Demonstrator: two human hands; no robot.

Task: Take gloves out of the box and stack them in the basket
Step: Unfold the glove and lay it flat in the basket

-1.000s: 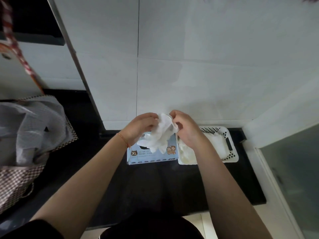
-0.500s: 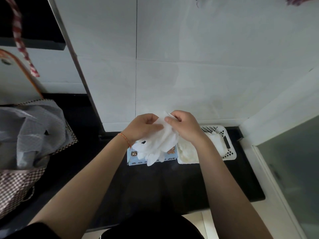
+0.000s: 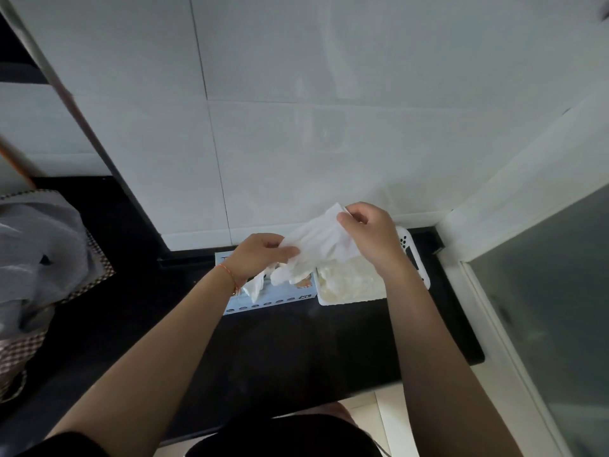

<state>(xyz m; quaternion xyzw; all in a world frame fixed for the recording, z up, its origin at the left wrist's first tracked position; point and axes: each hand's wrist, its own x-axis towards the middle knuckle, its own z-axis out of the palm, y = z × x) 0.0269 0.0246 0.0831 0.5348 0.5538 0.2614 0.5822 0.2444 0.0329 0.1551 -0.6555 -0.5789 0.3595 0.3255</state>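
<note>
Above the dark tabletop [image 3: 296, 351], the left hand [image 3: 255, 255] and right hand [image 3: 369, 239] each pinched an edge of a white glove [image 3: 316, 249], stretched between them over the box [image 3: 270, 300] and basket [image 3: 418, 275]. It looked thin, limp and light; its cuff edge seemed the best hold.

Thin, translucent white film glove [image 3: 316, 245]; printed cardboard glove box [image 3: 263, 301]; perforated white plastic basket [image 3: 417, 258]; glossy black bench [image 3: 296, 351]; smooth glazed wall tiles [image 3: 329, 159].
</note>
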